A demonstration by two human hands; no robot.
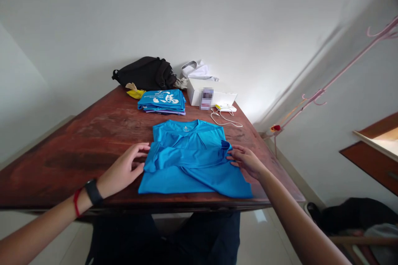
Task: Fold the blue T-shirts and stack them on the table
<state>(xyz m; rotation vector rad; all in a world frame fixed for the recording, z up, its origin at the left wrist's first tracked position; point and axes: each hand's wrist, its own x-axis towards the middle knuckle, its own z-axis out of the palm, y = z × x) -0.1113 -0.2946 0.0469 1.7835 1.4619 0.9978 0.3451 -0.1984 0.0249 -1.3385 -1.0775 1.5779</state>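
Note:
A blue T-shirt point(189, 153) lies on the dark red-brown wooden table point(90, 140), its neckline toward the back. Both sleeves are folded inward across its front, and loose creases run over the middle. At the shirt's left edge is my left hand point(127, 167), open, with thumb and fingers apart beside the folded sleeve. Opposite it, my right hand point(247, 160) has its fingers spread at the right edge, against the bunched sleeve end. Whether those fingertips press on the cloth I cannot tell.
Behind the shirt sits a stack of folded blue shirts point(163, 101) with white lettering. A yellow item point(135, 93), a black backpack point(144, 73), a white box point(197, 91) and a white cable point(228, 122) are near the wall. A pink rack point(336, 76) stands to the right.

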